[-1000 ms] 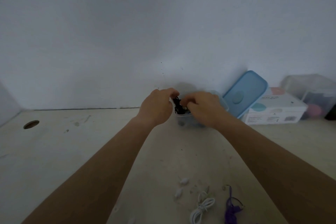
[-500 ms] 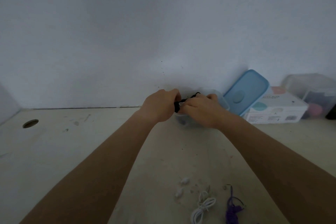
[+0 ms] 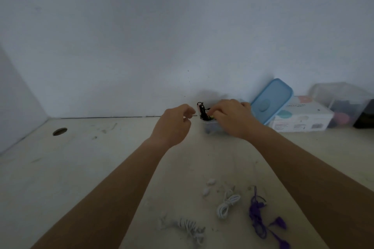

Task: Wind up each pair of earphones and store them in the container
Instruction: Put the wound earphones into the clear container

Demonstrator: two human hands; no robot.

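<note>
Hands have parted: left hand, loosely curled and empty, has drawn back; right hand pinches black earphones into the container, so this pair looks nearly stored.

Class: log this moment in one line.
right hand: grips black wired earphones in clear plastic container | left hand: curled, empty | unstored: white earphones, grey earphones, purple earphones

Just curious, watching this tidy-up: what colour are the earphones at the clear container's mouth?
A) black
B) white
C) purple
A: the black earphones stick up from the clear container at the right hand; the white earphones and purple earphones lie on the table.
</note>
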